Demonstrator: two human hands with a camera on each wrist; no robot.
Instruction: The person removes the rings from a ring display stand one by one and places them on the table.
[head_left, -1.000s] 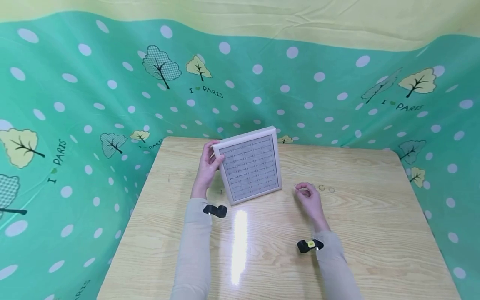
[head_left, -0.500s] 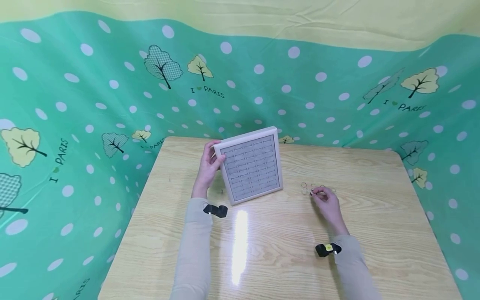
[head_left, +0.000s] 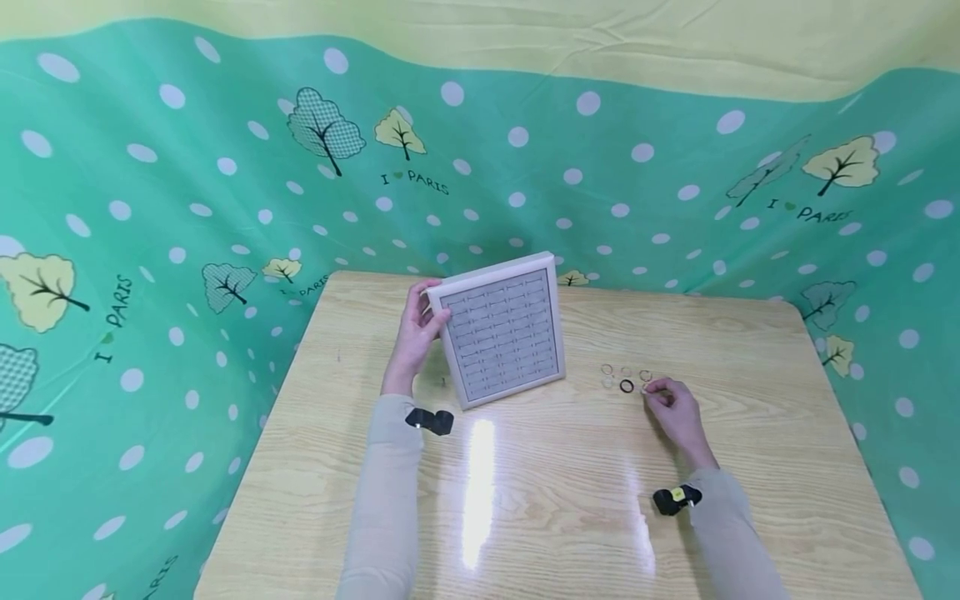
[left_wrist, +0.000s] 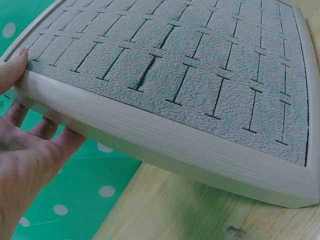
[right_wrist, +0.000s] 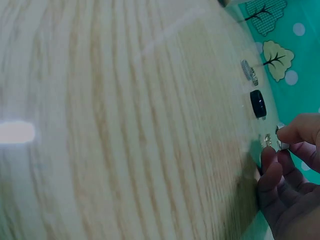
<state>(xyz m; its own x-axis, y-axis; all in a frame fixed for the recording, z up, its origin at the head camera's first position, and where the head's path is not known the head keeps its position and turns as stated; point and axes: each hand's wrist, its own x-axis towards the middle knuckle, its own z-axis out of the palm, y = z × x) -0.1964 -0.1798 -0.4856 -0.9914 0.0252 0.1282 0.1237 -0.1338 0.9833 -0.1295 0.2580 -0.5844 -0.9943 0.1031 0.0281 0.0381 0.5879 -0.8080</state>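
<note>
My left hand point(head_left: 412, 337) grips the upper left side of a ring display tray point(head_left: 501, 329), thumb on the front and fingers behind. The tray leans upright; its pale frame surrounds a grey padded face with rows of slits. In the left wrist view, the left thumb point(left_wrist: 15, 67) rests on the frame's corner. At the right, my right hand point(head_left: 677, 417) pinches a small silver ring point(right_wrist: 283, 145) close over the table. Beside its fingertips lie a thick black ring point(head_left: 626, 386) and a gold-coloured ring point(head_left: 646, 376).
More thin rings lie left of these, one reddish point(head_left: 607, 369) and one pale point(head_left: 607, 383). A small dark mark point(head_left: 443, 382) shows on the wooden table point(head_left: 555, 483) left of the tray. A green patterned curtain point(head_left: 495, 175) encloses the table's back and sides.
My right hand has moved right from the left end of the rings, past the black ring, which now lies uncovered, to the silver ring. The left hand and tray stay put.
</note>
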